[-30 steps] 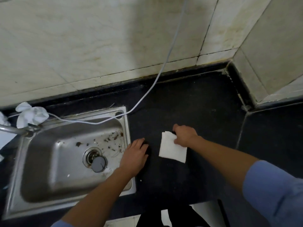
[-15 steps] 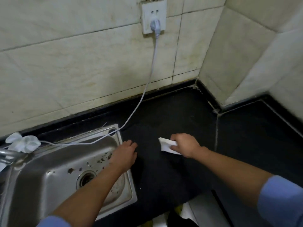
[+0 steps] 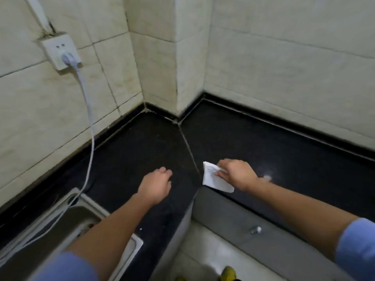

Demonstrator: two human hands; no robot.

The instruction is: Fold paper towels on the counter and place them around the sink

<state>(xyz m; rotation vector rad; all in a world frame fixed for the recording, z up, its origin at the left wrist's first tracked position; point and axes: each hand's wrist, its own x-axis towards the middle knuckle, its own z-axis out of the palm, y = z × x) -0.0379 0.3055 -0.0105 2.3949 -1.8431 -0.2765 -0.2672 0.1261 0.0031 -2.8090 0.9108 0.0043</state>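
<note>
From my end the counter (image 3: 142, 142) reads as black polished stone, faintly glossy, with a pale glare patch towards its right side. The towel (image 3: 213, 177) is white paper, matt and soft, lightly creased. The sink (image 3: 91, 203) rim is brushed metal with a dull sheen (smudged, nowhere near mirror-bright). The tiles (image 3: 284, 67) look glazed, cream and mottled, stained along the joints. I take the socket (image 3: 58, 49) and cable (image 3: 91, 126) for smooth white plastic. The sleeve (image 3: 357, 246) is blue matt cloth.
</note>
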